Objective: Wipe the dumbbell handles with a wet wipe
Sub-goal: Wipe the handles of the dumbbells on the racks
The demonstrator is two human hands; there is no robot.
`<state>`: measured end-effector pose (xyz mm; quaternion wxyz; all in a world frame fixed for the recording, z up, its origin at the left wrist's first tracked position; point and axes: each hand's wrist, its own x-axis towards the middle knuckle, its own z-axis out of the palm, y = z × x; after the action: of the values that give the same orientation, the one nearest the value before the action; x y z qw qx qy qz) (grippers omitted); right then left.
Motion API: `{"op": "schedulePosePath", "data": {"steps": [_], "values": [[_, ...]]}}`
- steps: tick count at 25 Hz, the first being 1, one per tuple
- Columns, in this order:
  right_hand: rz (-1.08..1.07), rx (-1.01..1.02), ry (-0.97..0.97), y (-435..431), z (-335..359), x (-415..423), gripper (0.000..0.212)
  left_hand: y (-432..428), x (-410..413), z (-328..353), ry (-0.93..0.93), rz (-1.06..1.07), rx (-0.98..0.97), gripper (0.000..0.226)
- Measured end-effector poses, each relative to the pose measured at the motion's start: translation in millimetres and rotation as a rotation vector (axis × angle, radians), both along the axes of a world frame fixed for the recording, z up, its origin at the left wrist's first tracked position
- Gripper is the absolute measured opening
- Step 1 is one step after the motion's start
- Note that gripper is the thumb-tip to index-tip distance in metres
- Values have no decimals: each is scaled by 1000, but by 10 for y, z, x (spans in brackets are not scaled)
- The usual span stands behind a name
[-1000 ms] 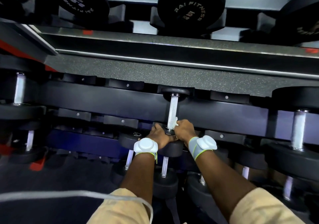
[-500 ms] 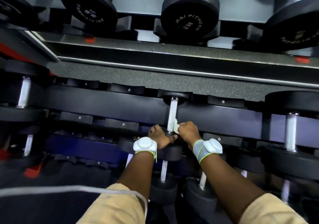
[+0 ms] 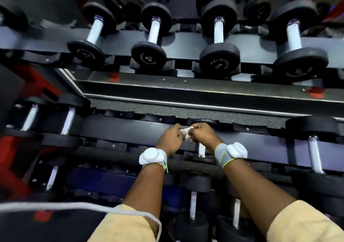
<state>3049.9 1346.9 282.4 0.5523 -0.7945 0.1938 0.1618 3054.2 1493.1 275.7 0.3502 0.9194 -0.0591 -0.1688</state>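
Note:
A small white wet wipe [image 3: 186, 131] is pinched between my left hand [image 3: 170, 139] and my right hand [image 3: 203, 136], which meet over the middle shelf of the rack. Both hands curl their fingers round the wipe. Just below my right hand the lower end of a chrome dumbbell handle [image 3: 201, 150] shows; its upper part is hidden by the hands. The black far head of that dumbbell [image 3: 205, 122] peeks out above my right hand. Neither hand touches the handle.
The top shelf [image 3: 186, 90] carries several black dumbbells with chrome handles, such as one [image 3: 218, 30] straight ahead. More dumbbells stand left [image 3: 68, 120] and right [image 3: 314, 154] on the middle shelf and below [image 3: 193, 206]. A white cord [image 3: 74, 206] hangs across the lower left.
Both hands have come off the dumbbell handle and risen, now holding the wipe between them. The view has tilted upward, showing the top shelf.

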Motion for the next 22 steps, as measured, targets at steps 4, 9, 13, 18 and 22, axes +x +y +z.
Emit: {"op": "schedulePosePath", "data": {"steps": [4, 9, 13, 18, 22], "values": [[64, 31, -125, 381, 234, -58, 14, 507, -164, 331, -103, 97, 1, 9], [264, 147, -255, 1092, 450, -260, 12, 1179, -689, 708, -137, 318, 1, 13], [468, 251, -282, 1792, 518, -549, 11, 1724, -1267, 853, -194, 478, 53, 17], [558, 365, -279, 2621, 617, -851, 3, 2363, -1751, 926, -234, 642, 79, 14], [608, 414, -181, 3393, 650, -961, 18, 3071, -1869, 907, -245, 745, 75, 8]]}}
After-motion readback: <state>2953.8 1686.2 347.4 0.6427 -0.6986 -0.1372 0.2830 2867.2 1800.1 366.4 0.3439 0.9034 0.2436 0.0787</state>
